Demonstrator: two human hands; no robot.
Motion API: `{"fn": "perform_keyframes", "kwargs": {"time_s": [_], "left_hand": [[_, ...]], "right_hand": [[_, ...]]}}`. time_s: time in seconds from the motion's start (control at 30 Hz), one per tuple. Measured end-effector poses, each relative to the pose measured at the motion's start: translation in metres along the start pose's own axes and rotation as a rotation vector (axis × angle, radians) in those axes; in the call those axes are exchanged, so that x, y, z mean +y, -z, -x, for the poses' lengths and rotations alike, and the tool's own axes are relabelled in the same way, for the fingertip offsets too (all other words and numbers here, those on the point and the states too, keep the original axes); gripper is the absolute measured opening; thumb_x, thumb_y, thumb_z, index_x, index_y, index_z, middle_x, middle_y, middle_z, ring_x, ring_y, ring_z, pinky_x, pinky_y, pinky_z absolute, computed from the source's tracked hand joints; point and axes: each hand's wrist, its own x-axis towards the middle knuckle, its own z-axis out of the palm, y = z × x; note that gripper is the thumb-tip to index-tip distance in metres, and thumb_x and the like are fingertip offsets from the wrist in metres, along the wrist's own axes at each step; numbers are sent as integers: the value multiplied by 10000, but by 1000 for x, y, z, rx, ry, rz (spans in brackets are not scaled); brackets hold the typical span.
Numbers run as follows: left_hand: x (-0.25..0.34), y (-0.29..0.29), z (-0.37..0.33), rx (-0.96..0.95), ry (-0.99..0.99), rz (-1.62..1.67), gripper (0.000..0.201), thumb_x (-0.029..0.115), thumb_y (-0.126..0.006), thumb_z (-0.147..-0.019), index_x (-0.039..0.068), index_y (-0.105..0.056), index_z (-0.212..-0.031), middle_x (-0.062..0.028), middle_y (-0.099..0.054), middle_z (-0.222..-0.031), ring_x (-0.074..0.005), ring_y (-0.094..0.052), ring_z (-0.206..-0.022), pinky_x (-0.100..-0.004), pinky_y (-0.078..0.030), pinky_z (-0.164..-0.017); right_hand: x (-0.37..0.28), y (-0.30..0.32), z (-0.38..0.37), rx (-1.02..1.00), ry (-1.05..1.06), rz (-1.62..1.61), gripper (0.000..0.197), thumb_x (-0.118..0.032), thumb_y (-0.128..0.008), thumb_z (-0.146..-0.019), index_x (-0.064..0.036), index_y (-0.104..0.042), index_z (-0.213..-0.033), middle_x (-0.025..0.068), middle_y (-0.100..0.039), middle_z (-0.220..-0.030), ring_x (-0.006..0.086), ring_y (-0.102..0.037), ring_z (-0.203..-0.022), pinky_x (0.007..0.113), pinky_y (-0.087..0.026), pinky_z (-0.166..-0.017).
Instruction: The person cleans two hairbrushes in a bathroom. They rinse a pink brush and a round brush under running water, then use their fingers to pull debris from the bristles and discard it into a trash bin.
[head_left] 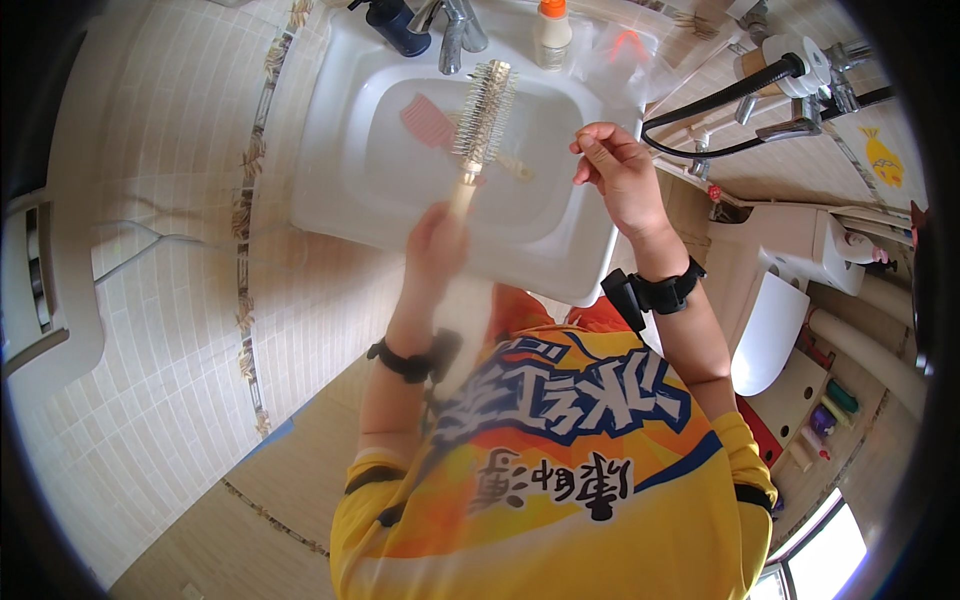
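My left hand [436, 244], a little blurred, is closed around the pale handle of a round hairbrush [486, 110]. The brush points up and away over the sink [330, 180], its bristled gold barrel toward the tap. My right hand [618, 168] is raised above the sink's right rim, thumb and fingertips pinched together; what they hold, if anything, is too small to make out. In the basin lies a pink wide-toothed comb [428, 120]. Partly hidden behind the brush, a pale yellowish object [514, 166] also lies there, its kind unclear.
A chrome tap [458, 38] stands at the sink's far edge, with a dark blue pump bottle [398, 26] to its left. Right of it are an orange-capped bottle [552, 36] and a clear plastic bag [620, 65]. A black hose [715, 98] loops near the right wall; a toilet [770, 330] stands below.
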Motion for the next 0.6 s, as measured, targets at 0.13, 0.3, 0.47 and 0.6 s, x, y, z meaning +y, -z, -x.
{"fn": "perform_keyframes", "kwargs": {"time_s": [0.13,0.3,0.47,0.6], "left_hand": [[8,-3,9,-85,-28,-83,280,221,-315,-886,31,-499,-977,-13,-424,-556,-59,-251,-341,-195,-192,-323],[-2,1,10,-171,-250,-383,342,286,-269,-887,34,-490,-956,-23,-399,-509,-85,-245,-303,-215,-201,-293],[6,-6,16,-246,-120,-262,366,322,-266,-899,39,-491,-954,-24,-391,-489,-102,-243,-273,-228,-207,-262],[11,-5,19,-347,-54,-103,361,323,-255,-905,37,-471,-952,-30,-401,-485,-116,-261,-255,-231,-225,-245]], "right_hand": [[-8,0,-1,-8,48,-50,137,-98,-523,-859,-54,-527,-989,54,-575,-885,106,-536,-602,238,-449,-604],[-15,-16,7,-85,83,43,216,-123,-518,-868,-60,-509,-1074,66,-556,-993,102,-517,-627,229,-429,-620],[-5,-32,13,-225,174,203,274,-72,-570,-827,-56,-487,-1088,53,-522,-1022,66,-512,-671,213,-443,-634],[-9,-46,16,-221,213,253,338,-14,-612,-785,-43,-477,-1094,62,-504,-1029,63,-520,-707,203,-458,-647]]}}
